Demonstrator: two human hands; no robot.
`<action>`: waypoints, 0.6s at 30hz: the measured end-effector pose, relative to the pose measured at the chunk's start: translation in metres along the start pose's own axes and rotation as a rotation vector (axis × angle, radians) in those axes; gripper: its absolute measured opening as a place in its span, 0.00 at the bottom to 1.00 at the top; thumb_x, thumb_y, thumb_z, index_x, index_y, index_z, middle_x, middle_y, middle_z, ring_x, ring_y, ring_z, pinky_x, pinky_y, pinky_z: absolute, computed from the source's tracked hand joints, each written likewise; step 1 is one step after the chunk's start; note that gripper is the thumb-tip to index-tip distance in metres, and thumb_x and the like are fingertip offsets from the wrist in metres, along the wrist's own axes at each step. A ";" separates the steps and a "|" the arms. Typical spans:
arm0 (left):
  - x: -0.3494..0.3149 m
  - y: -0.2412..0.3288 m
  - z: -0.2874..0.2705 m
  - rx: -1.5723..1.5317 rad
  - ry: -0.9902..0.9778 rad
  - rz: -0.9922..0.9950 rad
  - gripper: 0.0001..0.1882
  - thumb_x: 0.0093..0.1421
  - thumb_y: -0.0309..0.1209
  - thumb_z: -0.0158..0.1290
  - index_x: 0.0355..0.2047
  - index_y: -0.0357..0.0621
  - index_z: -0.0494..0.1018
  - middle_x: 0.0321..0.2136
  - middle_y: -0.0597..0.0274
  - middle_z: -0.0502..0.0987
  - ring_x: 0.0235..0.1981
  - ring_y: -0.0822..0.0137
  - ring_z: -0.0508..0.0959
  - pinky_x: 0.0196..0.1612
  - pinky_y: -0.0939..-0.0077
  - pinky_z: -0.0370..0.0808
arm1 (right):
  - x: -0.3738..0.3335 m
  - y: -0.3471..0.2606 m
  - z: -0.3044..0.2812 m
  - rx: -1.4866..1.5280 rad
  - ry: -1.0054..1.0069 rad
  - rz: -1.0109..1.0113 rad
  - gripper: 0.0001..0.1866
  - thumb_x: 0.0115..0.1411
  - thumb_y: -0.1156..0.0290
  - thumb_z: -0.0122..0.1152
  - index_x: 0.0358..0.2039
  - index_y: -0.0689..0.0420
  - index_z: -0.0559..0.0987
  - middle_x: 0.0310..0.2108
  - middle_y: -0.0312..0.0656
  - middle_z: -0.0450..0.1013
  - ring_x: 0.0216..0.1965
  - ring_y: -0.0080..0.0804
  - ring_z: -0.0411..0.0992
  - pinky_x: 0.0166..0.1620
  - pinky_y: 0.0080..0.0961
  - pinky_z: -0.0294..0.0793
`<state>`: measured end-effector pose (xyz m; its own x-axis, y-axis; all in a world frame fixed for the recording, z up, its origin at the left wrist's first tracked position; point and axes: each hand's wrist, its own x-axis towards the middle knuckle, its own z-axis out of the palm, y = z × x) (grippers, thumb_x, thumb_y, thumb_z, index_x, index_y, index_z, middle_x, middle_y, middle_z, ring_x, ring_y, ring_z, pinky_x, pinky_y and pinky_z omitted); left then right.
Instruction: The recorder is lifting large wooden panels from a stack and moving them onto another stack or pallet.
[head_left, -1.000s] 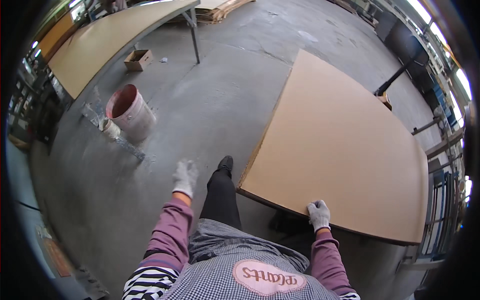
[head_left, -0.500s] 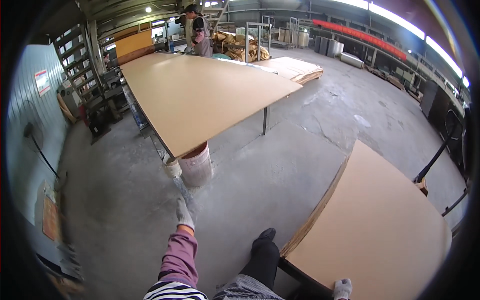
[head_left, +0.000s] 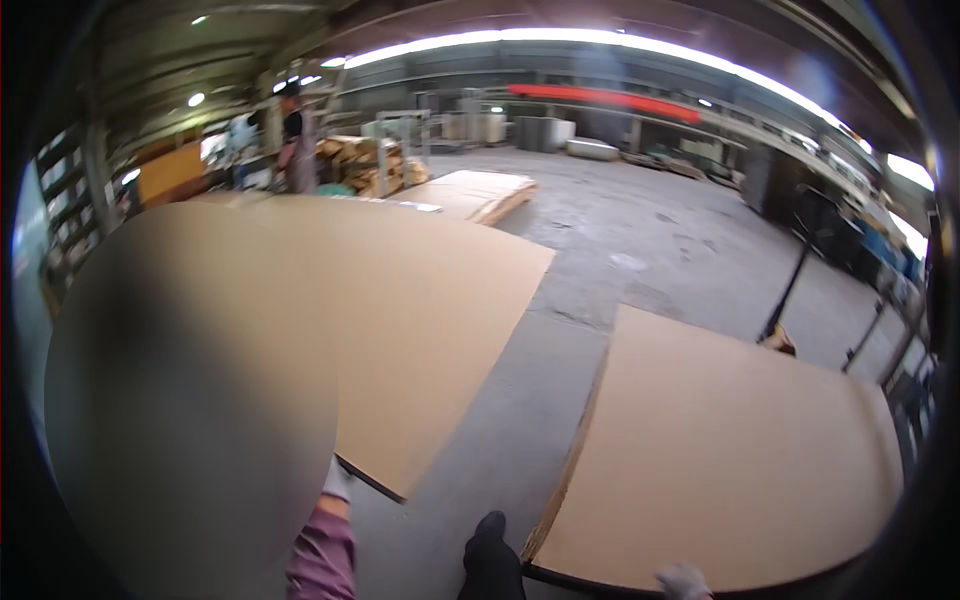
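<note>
My left forearm in a purple sleeve reaches forward to the pale gloved left hand [head_left: 338, 480], beside the near corner of a large tan sheet [head_left: 420, 290] on a table. A big smeared oval patch hides most of that hand, so its fingers and anything in them do not show. My right hand [head_left: 684, 581], in a whitish glove, rests at the near edge of a stack of tan board sheets [head_left: 720, 450] on my right. Blur keeps me from telling how its fingers are bent.
Between table and stack runs a strip of grey floor [head_left: 480, 430] with my dark shoe [head_left: 490, 525]. A black upright handle [head_left: 785, 290] stands behind the stack. Another pile of sheets [head_left: 470, 195] lies beyond the table. A person [head_left: 298, 145] stands at the far left.
The view has swung right and up, and the table's sheet looks much nearer. The pink bucket has left the view. My right hand stays at the stack's near edge.
</note>
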<state>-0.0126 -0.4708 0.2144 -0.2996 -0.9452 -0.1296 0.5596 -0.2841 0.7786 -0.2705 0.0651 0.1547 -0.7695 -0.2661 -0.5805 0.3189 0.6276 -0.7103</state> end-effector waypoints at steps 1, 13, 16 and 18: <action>-0.021 -0.023 0.027 -0.005 0.014 0.005 0.08 0.54 0.35 0.46 0.32 0.48 0.70 0.26 0.65 0.75 0.25 0.69 0.77 0.22 0.79 0.73 | -0.015 -0.056 0.046 -0.081 -0.151 -0.109 0.09 0.54 0.63 0.52 0.26 0.56 0.73 0.17 0.34 0.65 0.17 0.25 0.63 0.19 0.25 0.62; 0.119 0.014 -0.020 0.030 0.100 0.296 0.29 0.58 0.54 0.41 0.48 0.42 0.66 0.42 0.57 0.71 0.41 0.58 0.72 0.44 0.61 0.71 | 0.037 -0.158 0.014 0.896 -0.139 -0.415 0.16 0.58 0.59 0.51 0.23 0.58 0.74 0.17 0.40 0.70 0.16 0.25 0.67 0.18 0.21 0.67; 0.088 0.046 -0.034 0.536 0.134 0.315 0.32 0.57 0.55 0.42 0.50 0.41 0.65 0.47 0.56 0.69 0.46 0.57 0.70 0.48 0.63 0.68 | -0.027 -0.142 -0.067 0.756 0.053 -0.462 0.14 0.57 0.60 0.53 0.22 0.57 0.73 0.15 0.38 0.69 0.14 0.24 0.66 0.16 0.20 0.65; 0.138 0.058 -0.072 0.302 -0.022 0.296 0.31 0.58 0.55 0.40 0.51 0.42 0.65 0.48 0.57 0.68 0.47 0.57 0.70 0.47 0.61 0.68 | -0.048 -0.107 -0.152 0.478 0.233 -0.811 0.16 0.62 0.63 0.46 0.18 0.54 0.69 0.11 0.35 0.64 0.12 0.22 0.63 0.15 0.20 0.63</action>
<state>0.0341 -0.6289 0.1972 -0.1781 -0.9744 0.1370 0.3733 0.0620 0.9256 -0.3516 0.1219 0.3186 -0.9285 -0.3032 0.2144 -0.2059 -0.0602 -0.9767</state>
